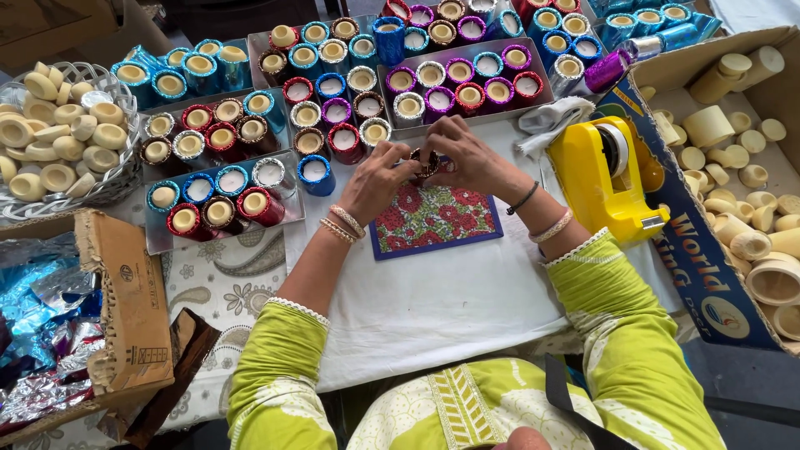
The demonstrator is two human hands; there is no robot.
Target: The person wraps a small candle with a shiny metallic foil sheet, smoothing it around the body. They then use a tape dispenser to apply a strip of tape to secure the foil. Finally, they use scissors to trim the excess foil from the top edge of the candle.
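- We see left hand (377,179) and right hand (467,157) both pinching one small round foil-wrapped cup (424,162).
- Beneath: flat floral cloth pad (433,221) on white worktop (433,308).

we have one view only, from a camera worn on the head, looking steeply down and forward over the white cloth (433,308) of the table. it sits close, so our green sleeves (625,333) fill the bottom edge and the trays (158,242) reach the top.

yellow tape dispenser (602,177), red-flowered mat (433,221)
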